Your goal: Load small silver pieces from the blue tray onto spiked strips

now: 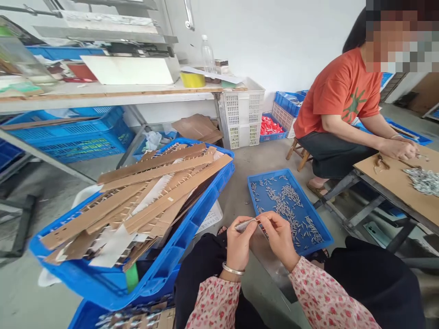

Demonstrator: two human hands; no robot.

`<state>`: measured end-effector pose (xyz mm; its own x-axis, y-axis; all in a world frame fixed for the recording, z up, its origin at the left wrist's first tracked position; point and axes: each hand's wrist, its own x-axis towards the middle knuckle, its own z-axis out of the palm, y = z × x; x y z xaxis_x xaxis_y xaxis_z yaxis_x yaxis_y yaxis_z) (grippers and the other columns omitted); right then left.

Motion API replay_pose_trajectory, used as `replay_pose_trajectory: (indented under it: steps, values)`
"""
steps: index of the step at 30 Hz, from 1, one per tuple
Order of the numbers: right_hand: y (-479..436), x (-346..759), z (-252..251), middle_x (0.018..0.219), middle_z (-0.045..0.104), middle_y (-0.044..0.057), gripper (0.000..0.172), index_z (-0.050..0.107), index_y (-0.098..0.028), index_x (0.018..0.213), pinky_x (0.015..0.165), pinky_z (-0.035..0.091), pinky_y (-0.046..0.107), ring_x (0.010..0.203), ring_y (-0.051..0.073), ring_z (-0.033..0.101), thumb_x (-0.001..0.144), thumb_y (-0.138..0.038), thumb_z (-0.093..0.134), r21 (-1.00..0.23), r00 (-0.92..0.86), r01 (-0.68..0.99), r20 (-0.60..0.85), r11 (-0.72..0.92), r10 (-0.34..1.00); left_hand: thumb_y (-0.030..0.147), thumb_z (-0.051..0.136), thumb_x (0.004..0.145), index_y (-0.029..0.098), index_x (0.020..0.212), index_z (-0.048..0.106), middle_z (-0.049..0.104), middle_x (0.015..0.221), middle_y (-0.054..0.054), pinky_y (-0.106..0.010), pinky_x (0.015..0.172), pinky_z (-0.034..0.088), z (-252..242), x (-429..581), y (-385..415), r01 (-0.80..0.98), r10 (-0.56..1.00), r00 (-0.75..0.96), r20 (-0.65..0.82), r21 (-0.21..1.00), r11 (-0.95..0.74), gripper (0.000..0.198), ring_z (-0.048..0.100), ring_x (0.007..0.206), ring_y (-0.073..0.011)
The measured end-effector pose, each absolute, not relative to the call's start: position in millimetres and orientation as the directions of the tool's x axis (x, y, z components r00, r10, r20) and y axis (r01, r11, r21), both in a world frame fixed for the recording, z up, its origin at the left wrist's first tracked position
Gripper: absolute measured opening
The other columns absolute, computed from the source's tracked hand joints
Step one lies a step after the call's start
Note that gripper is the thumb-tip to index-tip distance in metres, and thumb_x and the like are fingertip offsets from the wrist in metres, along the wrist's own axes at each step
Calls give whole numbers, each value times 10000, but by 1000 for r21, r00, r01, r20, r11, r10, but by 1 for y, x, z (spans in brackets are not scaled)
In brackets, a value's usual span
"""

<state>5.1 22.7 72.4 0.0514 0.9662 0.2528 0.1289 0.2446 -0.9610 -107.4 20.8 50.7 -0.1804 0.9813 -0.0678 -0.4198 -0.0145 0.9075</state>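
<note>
My left hand is closed around a thin, pale grey-white piece, pinned under the thumb. Close beside it, my right hand pinches at the right end of that piece; whatever sits between its fingertips is too small to name. Just beyond both hands, a shallow blue tray lies on the floor with many small silvery, elongated pieces scattered in it. To the left stands a blue crate heaped with brown cardboard strips that have small spikes along their edges.
At right, a person in an orange shirt sits on a wooden stool, working at a low table with a silvery pile. A workbench runs along the back left. White crates stand by the wall. Another blue crate is below left.
</note>
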Motion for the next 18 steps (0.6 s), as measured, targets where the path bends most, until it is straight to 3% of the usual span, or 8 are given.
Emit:
replay_pose_trajectory:
  steps: [9, 15, 18]
  values:
    - [29, 5, 75, 780, 634, 41, 214, 635, -184, 723, 641, 456, 256, 748, 164, 587, 884, -296, 547, -951, -45, 169, 253, 257, 966, 273, 766, 669, 172, 696, 656, 600, 624, 40, -197, 567, 393, 48, -107, 22, -375, 973, -218, -71, 927, -16, 152, 503, 587, -91]
    - [35, 15, 69, 828, 686, 45, 226, 645, -199, 932, 642, 495, 271, 746, 178, 629, 860, -400, 572, -989, -26, -151, -6, -10, 1000, 309, 788, 630, 173, 726, 641, 651, 669, 12, -236, 597, 442, 50, -103, 26, -579, 964, -150, -218, 810, 93, 222, 572, 608, -123]
    - [36, 19, 69, 800, 678, 37, 216, 657, -190, 858, 646, 488, 256, 726, 164, 622, 843, -397, 599, -987, 7, -162, 15, 16, 1000, 313, 789, 634, 172, 734, 639, 653, 672, 12, -227, 586, 436, 49, -103, 27, -605, 960, -123, -250, 786, 128, 228, 570, 601, -117]
